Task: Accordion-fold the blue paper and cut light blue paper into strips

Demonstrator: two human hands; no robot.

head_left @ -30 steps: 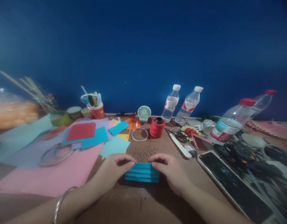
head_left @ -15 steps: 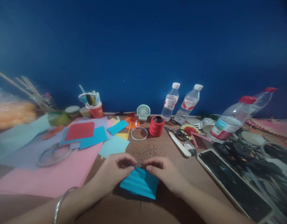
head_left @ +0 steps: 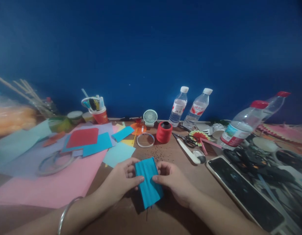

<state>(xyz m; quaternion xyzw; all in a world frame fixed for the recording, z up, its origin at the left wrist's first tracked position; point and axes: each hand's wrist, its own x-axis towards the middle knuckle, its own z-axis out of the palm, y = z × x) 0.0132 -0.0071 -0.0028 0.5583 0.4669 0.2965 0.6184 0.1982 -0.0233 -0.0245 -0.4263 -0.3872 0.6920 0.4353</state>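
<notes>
Brown tabletop (head_left: 116, 217) | blue wall (head_left: 151, 55) behind | left hand (head_left: 123, 178), right hand (head_left: 174, 180): grip pinching pleated paper (head_left: 150, 192)

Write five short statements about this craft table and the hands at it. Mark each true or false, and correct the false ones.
1. The left hand and right hand both hold the pleated blue paper. True.

2. The silver bracelet is on the right arm. False: it is on the left arm.

3. The red spool stands to the left of the two white-capped bottles. True.

4. The phone lies on the pink paper. False: the phone lies at the right of the picture, and the pink paper is at the left.

5. The red paper is underneath the flat blue sheet. False: the red paper lies on top.
</notes>
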